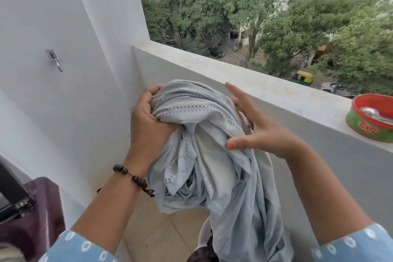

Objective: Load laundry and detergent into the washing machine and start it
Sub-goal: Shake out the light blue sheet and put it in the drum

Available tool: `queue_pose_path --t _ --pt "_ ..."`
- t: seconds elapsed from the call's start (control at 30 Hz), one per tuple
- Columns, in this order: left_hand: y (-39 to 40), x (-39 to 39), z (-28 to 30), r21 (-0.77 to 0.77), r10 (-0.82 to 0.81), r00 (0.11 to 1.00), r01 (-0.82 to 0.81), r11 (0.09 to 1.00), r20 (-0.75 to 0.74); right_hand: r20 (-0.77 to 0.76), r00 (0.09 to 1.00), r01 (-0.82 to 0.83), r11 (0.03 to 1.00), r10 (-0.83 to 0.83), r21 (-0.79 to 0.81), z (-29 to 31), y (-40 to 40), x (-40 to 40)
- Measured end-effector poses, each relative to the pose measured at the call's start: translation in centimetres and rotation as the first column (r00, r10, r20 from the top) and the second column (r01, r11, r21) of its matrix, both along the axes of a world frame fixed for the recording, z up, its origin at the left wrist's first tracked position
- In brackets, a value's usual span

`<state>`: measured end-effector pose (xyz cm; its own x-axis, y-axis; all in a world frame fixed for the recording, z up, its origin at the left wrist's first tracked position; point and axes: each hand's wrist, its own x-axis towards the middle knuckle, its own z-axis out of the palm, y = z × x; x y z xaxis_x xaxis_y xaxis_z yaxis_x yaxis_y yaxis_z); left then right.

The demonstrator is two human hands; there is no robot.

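A bunched pale blue-grey cloth (pixel 204 155) with woven checked bands hangs in front of me, above a white basket (pixel 205 232) that shows only partly at the bottom. My left hand (pixel 146 117) grips the top left of the bundle with curled fingers. My right hand (pixel 253 125) lies against the bundle's right side, fingers straight and spread, thumb on the fabric. The maroon washing machine (pixel 36 215) stands at the lower left, only its corner in view.
A white parapet wall (pixel 276 95) runs across ahead, with a long drop to trees and parked cars beyond. A red and green round tub (pixel 372 117) with a spoon inside sits on the ledge at right. A metal hook (pixel 54 59) sticks out of the left wall.
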<state>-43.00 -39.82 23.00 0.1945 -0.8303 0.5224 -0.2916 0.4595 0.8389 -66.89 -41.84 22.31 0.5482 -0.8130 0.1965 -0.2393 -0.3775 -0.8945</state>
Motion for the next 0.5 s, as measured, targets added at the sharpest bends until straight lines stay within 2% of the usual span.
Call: queue_pose_path --t 0.1,0.2,0.27,0.4,0.5 --pt "-0.8 1.3 0.6 0.011 0.04 0.956 -0.038 0.999 -0.291 0.026 1.0 0.011 0.991 -0.015 0.136 -2.6 0.4 -1.1" --pt "-1.3 1.7 1.7 -0.024 0.015 0.817 -0.035 0.999 -0.577 0.065 0.997 0.031 0.978 -0.046 0.208 -4.6 0.4 -1.6" --pt "-1.6 1.5 2.0 -0.036 -0.024 0.701 -0.001 0.999 -0.713 0.101 0.993 0.033 0.975 -0.057 0.221 -4.9 0.4 -1.3" --pt "-2.8 0.4 1.2 -0.035 -0.121 0.515 0.174 0.984 -0.848 0.217 0.97 0.065 0.981 -0.105 0.181 -4.3 0.2 1.4" --pt "-2.8 -0.8 -0.1 -0.003 -0.128 0.469 0.258 0.966 -0.874 0.331 0.907 0.214 0.961 -0.261 0.172 -4.2 -0.3 2.6"
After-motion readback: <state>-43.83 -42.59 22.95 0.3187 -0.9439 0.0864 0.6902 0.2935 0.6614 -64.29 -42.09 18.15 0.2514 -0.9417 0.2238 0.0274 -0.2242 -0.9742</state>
